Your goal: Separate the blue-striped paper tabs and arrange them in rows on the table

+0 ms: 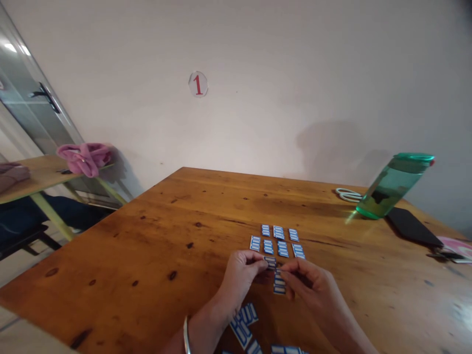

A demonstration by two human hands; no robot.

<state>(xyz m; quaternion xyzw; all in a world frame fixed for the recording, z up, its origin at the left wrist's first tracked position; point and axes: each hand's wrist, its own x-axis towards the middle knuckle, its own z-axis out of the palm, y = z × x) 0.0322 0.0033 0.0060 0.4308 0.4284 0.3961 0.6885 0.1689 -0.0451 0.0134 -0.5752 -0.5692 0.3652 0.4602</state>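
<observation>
My left hand (245,270) is closed, thumb and forefinger pinching the left edge of a small blue-and-white card (270,262). My right hand (309,280) is closed too, its fingertips on the upper right of another blue-and-white card (279,285) just below the first. Print on the cards is too small to read. Beyond my hands, several like cards (268,246) lie in two rows on the wooden table. Nearer to me, under my left forearm, more cards (241,327) lie in a loose, overlapping heap. Others (285,349) are cut off by the bottom edge.
A tilted-looking green bottle (394,187) stands at the right of the table (147,246), with a white cable (348,195) behind it and a dark flat phone-like object (413,227) beside it. At left, a pink cloth item (86,157) lies on another table.
</observation>
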